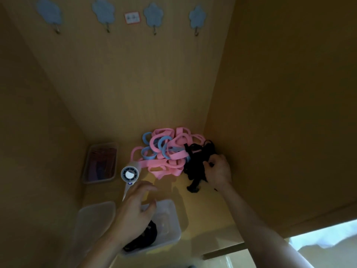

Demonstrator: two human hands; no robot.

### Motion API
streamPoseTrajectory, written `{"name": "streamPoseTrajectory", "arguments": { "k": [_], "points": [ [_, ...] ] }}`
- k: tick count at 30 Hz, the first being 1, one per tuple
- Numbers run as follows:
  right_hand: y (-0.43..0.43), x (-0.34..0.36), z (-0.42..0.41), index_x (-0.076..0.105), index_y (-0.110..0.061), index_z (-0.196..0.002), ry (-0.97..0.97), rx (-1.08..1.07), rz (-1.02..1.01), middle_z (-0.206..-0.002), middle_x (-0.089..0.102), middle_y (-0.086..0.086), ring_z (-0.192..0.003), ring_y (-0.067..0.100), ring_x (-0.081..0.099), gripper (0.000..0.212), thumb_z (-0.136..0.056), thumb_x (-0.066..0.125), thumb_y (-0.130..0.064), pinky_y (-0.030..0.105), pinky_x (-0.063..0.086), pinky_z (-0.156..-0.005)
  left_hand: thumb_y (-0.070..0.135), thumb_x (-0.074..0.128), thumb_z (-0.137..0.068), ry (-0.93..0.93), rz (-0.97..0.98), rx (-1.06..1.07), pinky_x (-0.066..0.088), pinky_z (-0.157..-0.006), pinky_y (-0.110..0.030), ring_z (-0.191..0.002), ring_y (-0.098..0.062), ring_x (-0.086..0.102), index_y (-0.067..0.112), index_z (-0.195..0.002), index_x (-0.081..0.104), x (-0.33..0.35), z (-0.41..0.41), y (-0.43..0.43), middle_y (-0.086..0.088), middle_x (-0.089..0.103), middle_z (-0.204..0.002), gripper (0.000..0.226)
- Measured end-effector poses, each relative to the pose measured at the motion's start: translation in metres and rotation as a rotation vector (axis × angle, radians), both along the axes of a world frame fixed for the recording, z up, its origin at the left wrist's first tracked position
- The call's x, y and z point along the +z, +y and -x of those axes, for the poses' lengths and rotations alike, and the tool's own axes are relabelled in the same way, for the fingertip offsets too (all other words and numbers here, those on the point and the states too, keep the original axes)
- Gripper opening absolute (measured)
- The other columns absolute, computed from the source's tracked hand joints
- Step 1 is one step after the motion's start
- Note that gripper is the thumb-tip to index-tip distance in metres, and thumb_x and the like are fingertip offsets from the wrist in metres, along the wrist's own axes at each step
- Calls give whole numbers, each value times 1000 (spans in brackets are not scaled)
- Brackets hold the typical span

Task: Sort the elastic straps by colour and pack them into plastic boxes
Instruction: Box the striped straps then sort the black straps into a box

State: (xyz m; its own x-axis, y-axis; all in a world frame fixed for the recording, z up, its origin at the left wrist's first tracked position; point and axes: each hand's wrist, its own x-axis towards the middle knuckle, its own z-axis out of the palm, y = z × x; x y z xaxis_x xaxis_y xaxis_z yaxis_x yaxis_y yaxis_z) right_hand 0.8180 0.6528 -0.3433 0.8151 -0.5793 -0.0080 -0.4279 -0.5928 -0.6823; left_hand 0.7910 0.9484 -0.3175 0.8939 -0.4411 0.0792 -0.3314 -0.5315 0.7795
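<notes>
At far left, hard by the side wall, a clear plastic box (100, 163) with dark reddish and purplish contents (too dim to name as straps with any confidence). Below it, nearer the camera, a pale translucent lid (92, 219), or perhaps a shallow box, with nothing visible in it. Just right of the first box, a small handheld fan (129, 174) lying flat. Then the left hand (135, 209), fingers spread and loose, holding nothing, poised over the near box (172, 221), with packed black straps (146, 236) already clumped at its near end. Further right and back, toward the corner, the unsorted heap: pink straps (170, 153) tangled with a few blue straps (164, 147), and against their right edge the loose black straps (194, 165). Rightmost, the right hand (218, 171), fingers curled into that black tangle and pinching a bunch of it. Judged as the black-colour step, part done: some black boxed, more out on the surface, pink and blue not yet separated. Next move probably a lift clear of the pink loops, minding snags at the black-pink overlap, then a carry leftward and toward the camera to the near box, the left hand free to steady the rim or tuck the bundle down.
</notes>
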Motion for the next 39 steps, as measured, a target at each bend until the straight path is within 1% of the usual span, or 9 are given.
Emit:
{"name": "streamPoseTrajectory", "arguments": {
  "k": [4,8,11,16,20,24,29,35,39],
  "points": [
    [-4,39,2,51,-16,-72,-149,-92,-499,-75,58,5,-73,23,56,25,-94,63,-17,37,46,-65,4,65,-90,96,58,22,40,-84,-13,-100,5,55,36,-97,64,8,-5,-9,29,57,-109,32],
    [5,104,3,57,-12,-79,-291,54,-868,-93,70,10,-87,24,72,21,-99,57,-7,37,61,-81,0,63,-89,186,134,-7,46,-89,-22,-102,-2,62,29,-93,69,24,-20,-34,21,68,-100,29],
    [11,156,1,56,-9,-83,-347,183,-860,-84,61,10,-67,14,69,17,-98,58,-3,37,64,-71,4,65,-90,215,174,-48,48,-89,-23,-102,-1,62,27,-97,69,42,-36,-60,15,70,-101,25],
    [16,215,-9,56,-8,-84,-450,328,-789,-78,65,8,-65,16,69,16,-98,58,-1,31,62,-64,21,77,-87,277,245,-71,45,-89,-15,-113,-7,59,25,-120,56,67,-63,-103,10,61,-116,39],
    [21,249,-13,56,-11,-79,-510,418,-753,-77,66,6,-67,19,70,21,-98,59,-2,34,63,-67,10,78,-84,212,315,-54,52,-77,-15,-89,11,64,27,-113,56,88,-74,-121,15,64,-104,40],
    [18,277,-17,57,-11,-83,-608,438,-684,-85,70,10,-67,16,69,17,-99,59,-4,32,59,-64,8,71,-91,211,320,0,52,-74,-20,-86,-12,64,22,-103,62,104,-91,-125,3,63,-96,21],
    [6,295,-28,52,-15,-82,-716,322,-634,-92,72,12,-70,15,67,21,-100,57,-7,29,58,-64,9,56,-101,284,421,9,50,-73,-21,-84,-15,64,14,-104,69,130,-102,-122,-8,69,-97,14],
    [12,277,-24,56,-5,-95,-534,335,-438,-91,70,10,-65,15,61,8,-101,54,-9,13,45,-49,3,43,-104,183,335,3,51,-67,-18,-77,-10,64,10,-94,69,165,-102,-127,-3,70,-89,28],
    [17,238,-12,62,-10,-93,-425,408,-532,-90,69,4,-80,16,63,14,-98,64,-24,18,48,-65,11,40,-104,124,138,-38,47,-69,-33,-77,-17,58,5,-93,62,180,-105,-130,-6,64,-86,25]
  ]
}}
